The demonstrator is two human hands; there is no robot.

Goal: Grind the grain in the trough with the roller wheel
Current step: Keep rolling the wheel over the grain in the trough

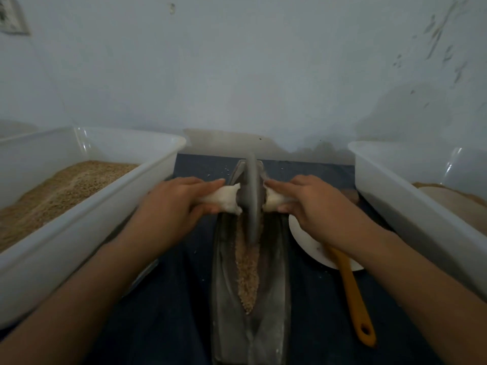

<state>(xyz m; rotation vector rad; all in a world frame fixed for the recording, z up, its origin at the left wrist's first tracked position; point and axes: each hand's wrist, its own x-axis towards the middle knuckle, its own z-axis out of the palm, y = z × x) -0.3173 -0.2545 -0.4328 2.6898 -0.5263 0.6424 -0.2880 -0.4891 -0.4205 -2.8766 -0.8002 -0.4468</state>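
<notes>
The trough (274, 312) lies nearest me on the surface, grain (246, 272) along its groove, roller wheel (252, 204) at the far end; my left hand (174, 201) and right hand (311, 198) grip its wrapped handles, so I should press evenly.

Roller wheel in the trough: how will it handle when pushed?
The roller wheel is a thin upright disc, so it likely rolls easily along the trough but could tip sideways. It looks like solid grey metal, probably heavy. Both hands grip cloth-wrapped handles, which should help grip.
</notes>
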